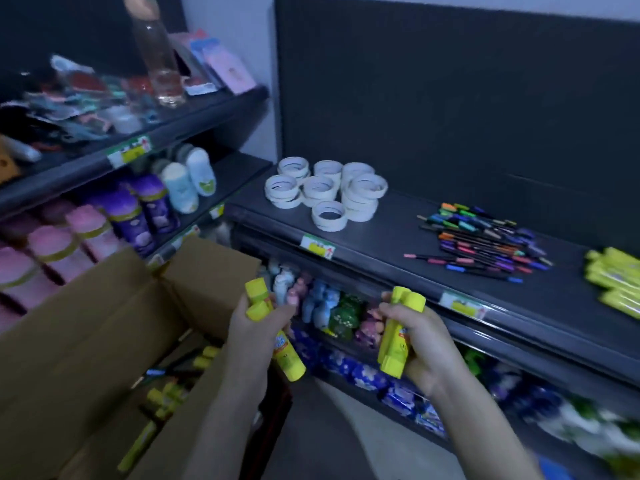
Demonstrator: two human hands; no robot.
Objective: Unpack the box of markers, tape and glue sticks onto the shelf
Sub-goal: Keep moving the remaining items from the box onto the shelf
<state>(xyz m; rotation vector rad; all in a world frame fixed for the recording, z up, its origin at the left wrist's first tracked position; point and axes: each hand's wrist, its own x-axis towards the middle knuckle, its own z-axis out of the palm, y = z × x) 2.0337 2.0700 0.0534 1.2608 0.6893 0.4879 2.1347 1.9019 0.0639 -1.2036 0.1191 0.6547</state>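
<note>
- Dark shelf [398,244] at centre right carries tape rolls [325,192], markers [485,240] and a glue pile [614,282].
- Left hand [256,327] and right hand [420,344] each clutch glue sticks [394,334] at lower centre.
- Box [79,334] sits lower left.
- Risk: loose bundles could slip, and round sticks may roll off.

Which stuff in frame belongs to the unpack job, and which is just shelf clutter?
Job:
- cardboard box
- left hand gripping glue sticks
- right hand gripping second glue-stick bundle
- tape rolls, markers, glue-stick pile on the shelf

Lying about:
- clear bottle
- purple packs
- pink packs
- small figures below the shelf
</note>
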